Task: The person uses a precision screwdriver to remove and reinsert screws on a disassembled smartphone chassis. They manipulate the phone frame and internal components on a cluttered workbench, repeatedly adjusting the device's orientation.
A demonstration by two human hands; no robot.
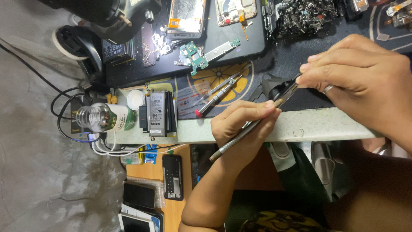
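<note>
My left hand [240, 124] is closed around a slim metal tool with a knurled handle [234, 144], held like a pen over the table's pale front edge [326, 124]. The tool's tip reaches up to a small dark part [281, 91]. My right hand [360, 77], with a ring on one finger, pinches that part from the right, above the dark work mat [274, 60].
Tweezers and a red-tipped tool [214, 96] lie on the mat left of my hands. A phone battery [157, 114], a clear bottle [101, 118], a green circuit board [193, 53], opened phones [186, 17] and a heap of metal scrap [304, 15] stand around. More phones [173, 176] lie on a lower shelf.
</note>
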